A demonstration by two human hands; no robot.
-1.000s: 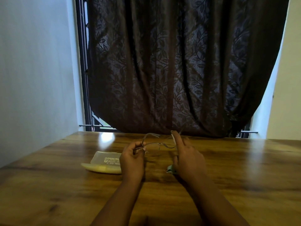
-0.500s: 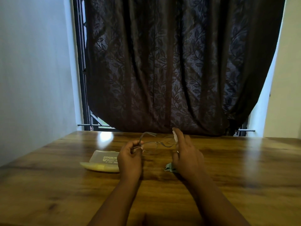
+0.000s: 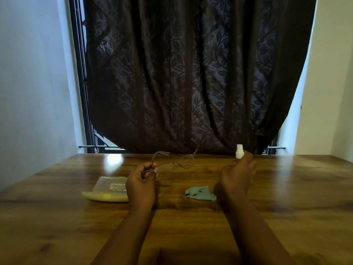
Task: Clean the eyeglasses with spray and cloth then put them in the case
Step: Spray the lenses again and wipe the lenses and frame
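Two hands raised over the table (image 3: 286, 188).
Left hand (image 3: 141, 183) pinches the eyeglasses (image 3: 172, 162); right hand (image 3: 237, 174), at three o'clock, grips the spray bottle (image 3: 239, 151).

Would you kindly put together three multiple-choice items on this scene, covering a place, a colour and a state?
1. Where does the cloth lie?
A. On the table between the forearms
B. Inside the case
C. Over the glasses

2. What colour is the cloth?
A. Red
B. Pale green
C. Black

3. How are the eyeglasses held?
A. Lying folded on the table
B. Shut in the case
C. Lifted by the left hand, temples open

Answers: 1 A, it rests on the table; 2 B, plainly pale green; 3 C, the fingers pinch one end while the right hand holds the spray bottle.
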